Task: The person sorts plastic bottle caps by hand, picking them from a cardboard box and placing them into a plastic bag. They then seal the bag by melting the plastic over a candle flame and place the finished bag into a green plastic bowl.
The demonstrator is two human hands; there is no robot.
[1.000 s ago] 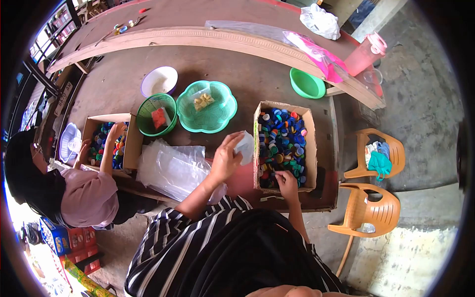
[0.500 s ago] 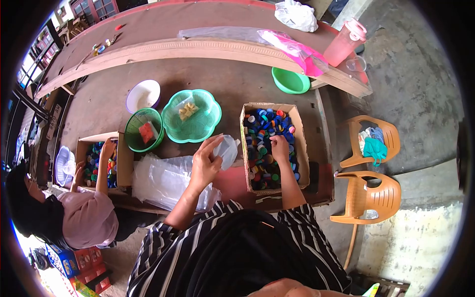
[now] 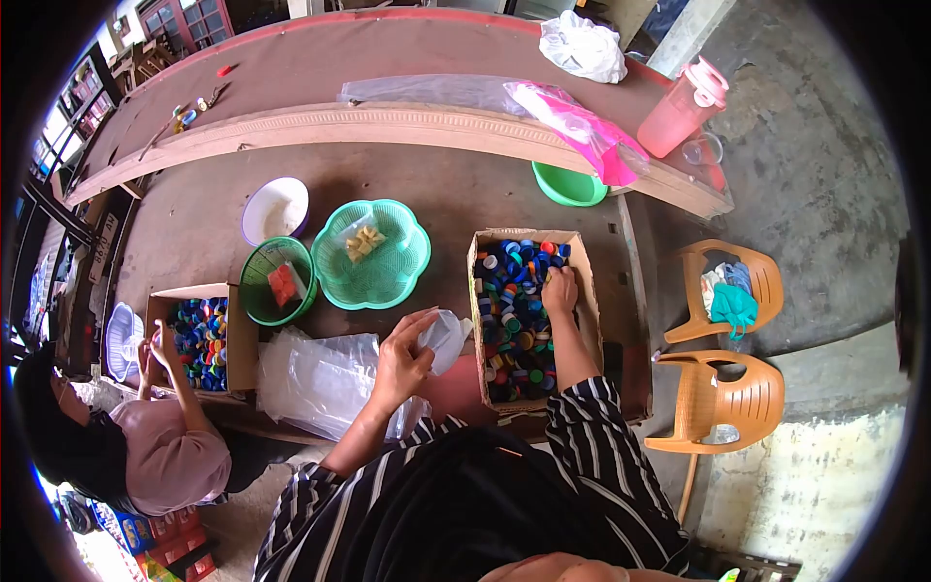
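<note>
My left hand (image 3: 405, 359) holds a clear plastic bag (image 3: 446, 339) by its side, above the table between the stack of clear bags (image 3: 320, 378) and a cardboard box (image 3: 592, 339). That box is full of colourful bottle caps (image 3: 514, 320). My right hand (image 3: 560, 291) reaches into its upper right part, fingers pressed together among the caps; what they hold, if anything, is too small to tell. A green flower-shaped basket (image 3: 388, 276) with a small bag of yellowish pieces (image 3: 363, 242) stands farther back.
At the left a co-worker (image 3: 170, 446) sits by another box of caps (image 3: 201, 339). A green basket (image 3: 254, 308), a white bowl (image 3: 276, 211) and a green bowl (image 3: 570, 184) stand behind. A wooden ledge (image 3: 388, 118) crosses the back; orange chairs (image 3: 718, 403) are at right.
My right hand has moved from the middle of the box to its upper right part. The co-worker's hands have come out of the other box. The view has shifted slightly.
</note>
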